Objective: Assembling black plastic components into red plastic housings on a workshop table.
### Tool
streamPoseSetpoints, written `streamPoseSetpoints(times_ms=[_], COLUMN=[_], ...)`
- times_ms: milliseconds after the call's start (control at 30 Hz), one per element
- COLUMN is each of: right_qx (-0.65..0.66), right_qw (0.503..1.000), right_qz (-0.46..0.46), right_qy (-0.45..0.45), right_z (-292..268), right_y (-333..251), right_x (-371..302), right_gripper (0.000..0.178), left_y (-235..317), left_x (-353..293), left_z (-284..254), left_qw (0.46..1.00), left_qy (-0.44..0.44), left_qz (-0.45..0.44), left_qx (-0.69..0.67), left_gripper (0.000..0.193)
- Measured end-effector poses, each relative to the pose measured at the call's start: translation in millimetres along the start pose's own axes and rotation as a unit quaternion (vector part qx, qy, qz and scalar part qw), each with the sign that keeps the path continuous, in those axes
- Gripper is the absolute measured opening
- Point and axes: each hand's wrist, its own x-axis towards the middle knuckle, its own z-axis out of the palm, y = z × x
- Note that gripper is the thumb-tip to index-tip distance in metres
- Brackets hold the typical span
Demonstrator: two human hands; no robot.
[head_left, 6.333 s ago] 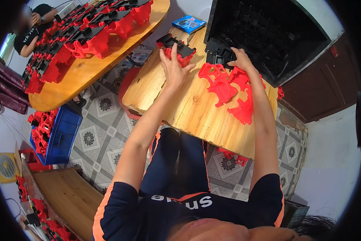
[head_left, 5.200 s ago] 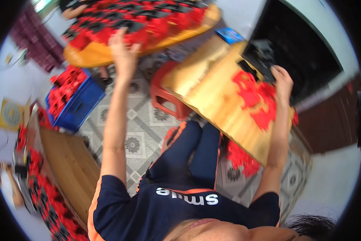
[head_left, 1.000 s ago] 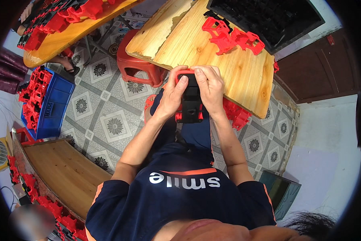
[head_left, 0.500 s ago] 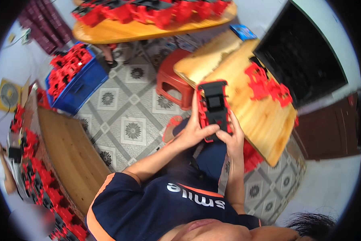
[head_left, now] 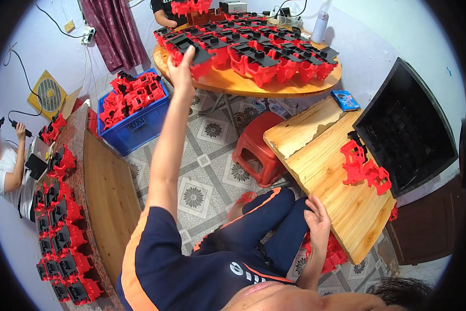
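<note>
My left hand (head_left: 180, 72) reaches far forward at the end of a stretched arm, closed on a red-and-black plastic assembly (head_left: 198, 56). The thumb lies on its black top; the other fingers are partly hidden. That piece is at the near left edge of an oval wooden table (head_left: 290, 90), beside rows of similar assemblies (head_left: 253, 56); whether it rests on the table I cannot tell. My right hand (head_left: 318, 222) holds nothing, fingers loosely apart, near the left edge of a smaller wooden table (head_left: 316, 171). On that table lie red frame parts (head_left: 358, 165) with black bits.
A blue crate (head_left: 134, 132) full of red parts stands left of the oval table. A red stool (head_left: 259, 150) is between the tables. More assemblies (head_left: 62, 233) line a counter at left, where a person (head_left: 12, 176) sits. A dark screen (head_left: 406, 127) is at right.
Both hands held the red-and-black assembly before my lap. Now the left hand has carried it forward to the oval table, and the right has let go and dropped back near the table edge.
</note>
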Motion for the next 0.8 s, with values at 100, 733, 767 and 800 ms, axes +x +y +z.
streamPoseSetpoints(times_ms=[100, 733, 767, 800], right_qx=[-0.031, -0.331, -0.384, -0.386], right_qw=[0.999, 0.869, 0.828, 0.826], right_qz=[0.021, -0.161, -0.196, -0.195], right_qy=[0.017, 0.332, 0.359, 0.361], right_z=[0.6, -93.5, -108.6, -118.8], right_y=[4.6, 6.3, 9.0, 13.7], right_x=[-12.6, 72.1, 93.3, 112.7], right_gripper=[0.047, 0.043, 0.046, 0.046], left_y=[-23.0, -12.7, -23.3, -32.2], left_x=[63.5, -12.8, -29.3, -68.8], left_z=[2.0, 30.8, 29.9, 45.7], left_qw=[0.977, 0.968, 0.960, 0.961], left_qy=[0.170, 0.130, 0.060, -0.012], left_qz=[-0.063, 0.180, 0.265, 0.269], left_qx=[0.114, 0.117, 0.071, 0.055], left_gripper=[0.082, 0.060, 0.060, 0.057])
